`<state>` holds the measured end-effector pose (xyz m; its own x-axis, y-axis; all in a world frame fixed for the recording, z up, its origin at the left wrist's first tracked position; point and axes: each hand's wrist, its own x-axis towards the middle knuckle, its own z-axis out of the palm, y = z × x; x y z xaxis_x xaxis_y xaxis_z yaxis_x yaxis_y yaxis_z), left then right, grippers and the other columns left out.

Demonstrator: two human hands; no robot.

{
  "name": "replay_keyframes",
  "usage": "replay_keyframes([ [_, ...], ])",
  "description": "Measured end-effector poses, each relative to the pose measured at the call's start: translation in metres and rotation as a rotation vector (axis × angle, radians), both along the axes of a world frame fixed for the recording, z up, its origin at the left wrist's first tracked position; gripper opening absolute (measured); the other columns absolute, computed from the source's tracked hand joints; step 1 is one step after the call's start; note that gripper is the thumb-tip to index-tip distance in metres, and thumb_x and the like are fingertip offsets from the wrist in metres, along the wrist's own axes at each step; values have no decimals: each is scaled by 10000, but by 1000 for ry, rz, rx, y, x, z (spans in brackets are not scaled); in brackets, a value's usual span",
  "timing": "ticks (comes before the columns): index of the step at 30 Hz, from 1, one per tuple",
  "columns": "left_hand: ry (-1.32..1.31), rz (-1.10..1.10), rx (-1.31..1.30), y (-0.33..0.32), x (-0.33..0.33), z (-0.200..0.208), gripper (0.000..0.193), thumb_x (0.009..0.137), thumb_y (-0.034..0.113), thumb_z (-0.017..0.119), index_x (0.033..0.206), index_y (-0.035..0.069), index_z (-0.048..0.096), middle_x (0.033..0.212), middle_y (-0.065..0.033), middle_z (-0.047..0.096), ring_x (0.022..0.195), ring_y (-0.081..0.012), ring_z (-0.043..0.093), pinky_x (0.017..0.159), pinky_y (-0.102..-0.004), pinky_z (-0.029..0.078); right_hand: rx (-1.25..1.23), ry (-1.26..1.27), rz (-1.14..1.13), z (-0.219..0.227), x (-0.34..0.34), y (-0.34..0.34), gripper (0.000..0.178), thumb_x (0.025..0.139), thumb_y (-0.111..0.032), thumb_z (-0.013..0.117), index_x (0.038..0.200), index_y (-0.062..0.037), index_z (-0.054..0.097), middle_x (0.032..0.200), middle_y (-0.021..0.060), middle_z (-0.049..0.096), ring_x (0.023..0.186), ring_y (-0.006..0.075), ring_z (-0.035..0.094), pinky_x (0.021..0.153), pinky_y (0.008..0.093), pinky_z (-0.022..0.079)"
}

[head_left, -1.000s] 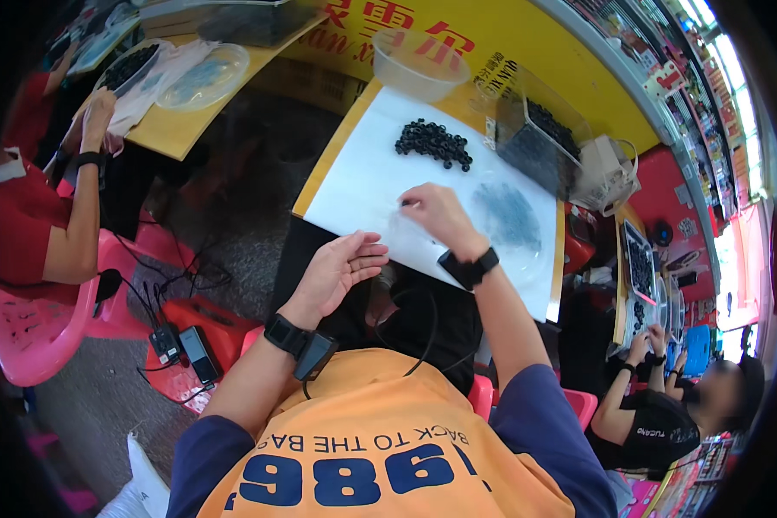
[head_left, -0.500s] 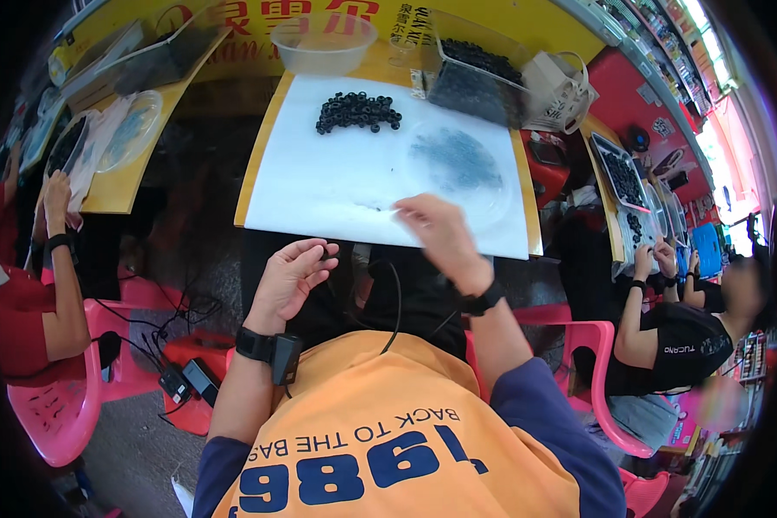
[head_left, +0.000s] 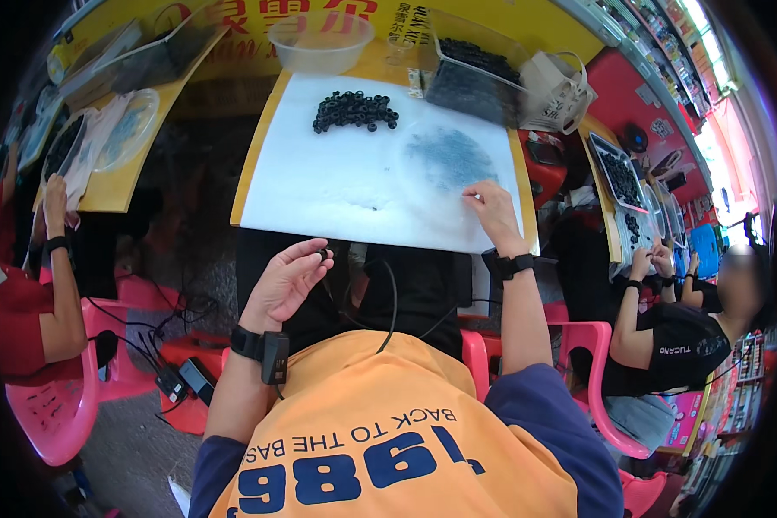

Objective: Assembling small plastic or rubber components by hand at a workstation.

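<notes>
My left hand [head_left: 287, 278], palm up just off the table's near edge, pinches a small black ring-shaped piece [head_left: 324, 254] between thumb and fingers. My right hand [head_left: 495, 212] hovers over the near right part of the white board [head_left: 311, 194], fingertips together at the rim of a round clear dish; whatever lies between them is too small to see. The dish [head_left: 423, 194] carries a spread of tiny bluish-dark bits [head_left: 449, 157]. A heap of black ring-shaped pieces [head_left: 354, 110] lies farther back on the board. One dark speck [head_left: 374, 208] rests near its front edge.
At the back stand a clear round tub [head_left: 321, 47] and a clear bin [head_left: 475, 86] with many black pieces. A cloth bag [head_left: 557, 91] is beside the bin. Co-workers sit left and right on pink chairs [head_left: 609, 414]. Cables lie on the floor at left.
My right hand has moved right and a little farther away, from the board's front middle to the dish. My left hand has stayed nearly still, keeping the black piece.
</notes>
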<state>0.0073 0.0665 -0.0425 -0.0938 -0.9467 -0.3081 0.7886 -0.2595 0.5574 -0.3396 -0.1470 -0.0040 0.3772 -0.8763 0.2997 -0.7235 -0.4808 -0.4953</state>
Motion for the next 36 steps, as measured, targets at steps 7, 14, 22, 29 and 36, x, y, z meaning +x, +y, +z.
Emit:
replay_keyframes([
  [7,70,-7,-98,0,-7,8,260,958,16,604,1213,-38,607,1120,-137,669,1007,-192,680,896,-256,576,409,-460,88,46,72,69,104,885,-47,692,958,24,713,826,12,692,748,58,610,677,212,475],
  [14,115,8,-159,5,1,9,266,954,15,614,1214,-37,629,1135,-144,682,1037,-202,683,911,-283,578,537,-398,452,64,162,132,113,861,-45,713,962,4,721,847,33,715,735,66,627,678,220,497],
  [22,49,-18,-180,3,3,9,261,943,17,629,1197,-38,651,1121,-129,692,986,-167,683,909,-282,567,456,-214,491,61,174,132,168,842,-71,742,986,9,706,809,62,717,679,91,648,643,231,511],
  [29,-9,-128,-217,6,13,11,250,943,33,633,1181,-39,661,1056,-110,707,914,-149,687,861,-274,568,831,-266,556,49,176,113,296,834,-69,758,1089,10,632,818,9,668,733,58,614,664,201,491],
  [36,292,-47,-206,9,11,3,234,967,41,605,1190,-16,646,1043,-90,696,899,-136,676,843,-254,569,960,-316,734,63,215,69,278,925,-120,686,1169,9,650,894,-18,661,827,46,565,761,193,462],
])
